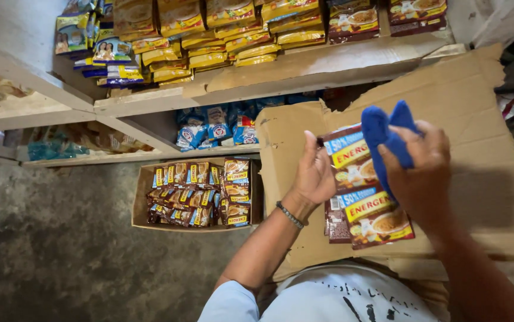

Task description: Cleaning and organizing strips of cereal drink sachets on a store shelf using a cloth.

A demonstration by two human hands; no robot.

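Two hands work over a cardboard box (477, 179): the left hand (315, 173), fingers closed on the edge, steadies a strip of brown sachets (361, 191) flat against it, so the right hand (421, 164), gripping a blue cloth (388, 134), can press on the packets.

We list: brown sachet strip (361, 197) with yellow bands; bright blue cloth (388, 134); yellow packets (233, 50); tan cardboard sheet (477, 119).
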